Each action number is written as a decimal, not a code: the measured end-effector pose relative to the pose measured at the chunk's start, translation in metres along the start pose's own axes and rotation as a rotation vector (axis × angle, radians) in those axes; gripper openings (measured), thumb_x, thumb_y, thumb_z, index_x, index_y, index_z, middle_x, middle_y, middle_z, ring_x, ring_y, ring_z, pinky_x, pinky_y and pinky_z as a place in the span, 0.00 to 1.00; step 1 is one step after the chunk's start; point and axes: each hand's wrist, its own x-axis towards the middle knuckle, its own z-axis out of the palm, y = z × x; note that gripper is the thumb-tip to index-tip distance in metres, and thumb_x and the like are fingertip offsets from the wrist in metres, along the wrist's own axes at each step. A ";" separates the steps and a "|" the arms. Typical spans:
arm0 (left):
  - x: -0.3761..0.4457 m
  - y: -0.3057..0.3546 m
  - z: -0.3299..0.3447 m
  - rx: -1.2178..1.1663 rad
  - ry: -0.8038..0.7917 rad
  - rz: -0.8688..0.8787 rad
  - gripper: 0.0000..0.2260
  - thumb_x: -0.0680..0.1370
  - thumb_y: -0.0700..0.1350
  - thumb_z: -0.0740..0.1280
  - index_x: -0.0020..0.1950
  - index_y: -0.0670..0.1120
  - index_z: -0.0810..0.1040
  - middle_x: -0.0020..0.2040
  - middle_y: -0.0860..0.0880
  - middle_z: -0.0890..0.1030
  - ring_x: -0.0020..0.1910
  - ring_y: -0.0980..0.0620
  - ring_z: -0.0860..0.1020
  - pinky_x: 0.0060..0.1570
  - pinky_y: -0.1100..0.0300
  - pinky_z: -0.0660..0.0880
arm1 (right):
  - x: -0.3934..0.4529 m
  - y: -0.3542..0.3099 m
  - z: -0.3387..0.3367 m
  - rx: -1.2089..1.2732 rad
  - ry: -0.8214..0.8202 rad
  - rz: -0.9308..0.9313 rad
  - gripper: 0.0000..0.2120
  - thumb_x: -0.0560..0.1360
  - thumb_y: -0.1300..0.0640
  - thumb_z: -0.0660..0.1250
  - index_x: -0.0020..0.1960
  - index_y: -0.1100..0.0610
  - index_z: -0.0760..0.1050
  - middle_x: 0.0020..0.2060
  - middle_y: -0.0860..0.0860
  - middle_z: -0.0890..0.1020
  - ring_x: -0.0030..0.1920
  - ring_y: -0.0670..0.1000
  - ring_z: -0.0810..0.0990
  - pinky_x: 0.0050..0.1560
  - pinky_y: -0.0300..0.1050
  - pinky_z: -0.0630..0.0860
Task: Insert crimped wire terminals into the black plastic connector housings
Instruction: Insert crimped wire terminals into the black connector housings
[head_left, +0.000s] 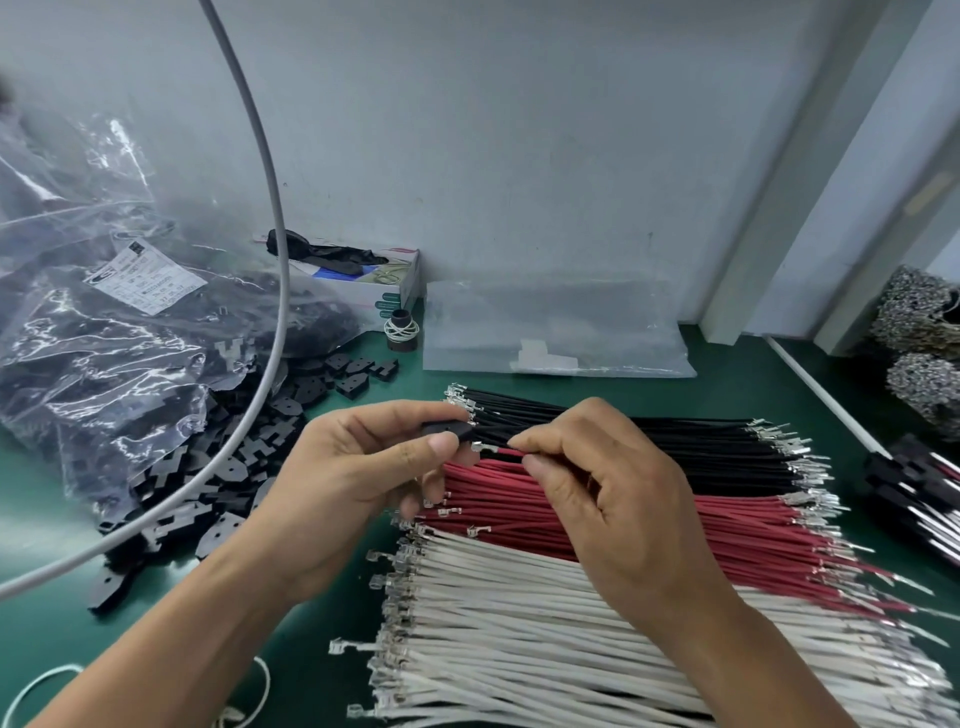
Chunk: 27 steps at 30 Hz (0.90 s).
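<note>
**Terminal lined up at housing mouth, not yet seated**

Bottom of frame: white wires (545, 634) laid side by side, crimped ends all pointing left, presumably so each can be picked off without sorting. Just above them, red wires (623, 525) in the same order, then black wires (675, 441) at the far edge of the stack.

Centre of frame, above the stack: left hand (363, 467) gripping a black connector housing (447, 429) between thumb and forefinger, open face turned right toward the incoming wire. Right hand (613, 483) pinching a single red wire (506, 452) close behind its metal terminal (480, 447), probably for stiffness and aim on the push. Terminal tip just beside the left thumb and below the housing, apparently still outside it; entry cannot be confirmed.

Left of centre: loose black housings (208, 483) spilled on the green mat (52, 499), near the left hand for easy reach. Upper left: clear plastic bag (104, 322) holding more of them, with a grey cable (270, 249) arcing across it.

Right edge: finished assemblies (914, 493), seemingly set apart from the raw stock.

Far centre, against the wall: a small cardboard box (384, 291) and a flat clear bag (550, 332).
</note>
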 end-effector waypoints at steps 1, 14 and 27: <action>0.000 0.000 -0.001 -0.010 -0.016 -0.005 0.15 0.68 0.43 0.77 0.54 0.43 0.87 0.46 0.37 0.86 0.32 0.51 0.78 0.28 0.63 0.73 | 0.000 -0.001 0.000 0.009 0.016 -0.012 0.06 0.80 0.56 0.67 0.53 0.51 0.83 0.46 0.42 0.78 0.47 0.45 0.79 0.44 0.42 0.77; -0.001 0.004 -0.003 0.007 -0.070 -0.006 0.26 0.63 0.54 0.84 0.56 0.42 0.87 0.46 0.37 0.86 0.35 0.50 0.79 0.36 0.60 0.77 | 0.001 -0.005 -0.001 0.057 0.150 -0.046 0.04 0.77 0.56 0.70 0.49 0.53 0.84 0.43 0.43 0.78 0.44 0.47 0.79 0.41 0.40 0.76; -0.002 0.006 -0.002 0.036 -0.090 -0.039 0.14 0.68 0.42 0.75 0.52 0.40 0.87 0.42 0.36 0.85 0.33 0.49 0.79 0.35 0.62 0.77 | 0.001 -0.003 -0.001 0.049 0.121 -0.122 0.06 0.77 0.57 0.71 0.49 0.57 0.86 0.41 0.47 0.77 0.40 0.48 0.77 0.37 0.44 0.75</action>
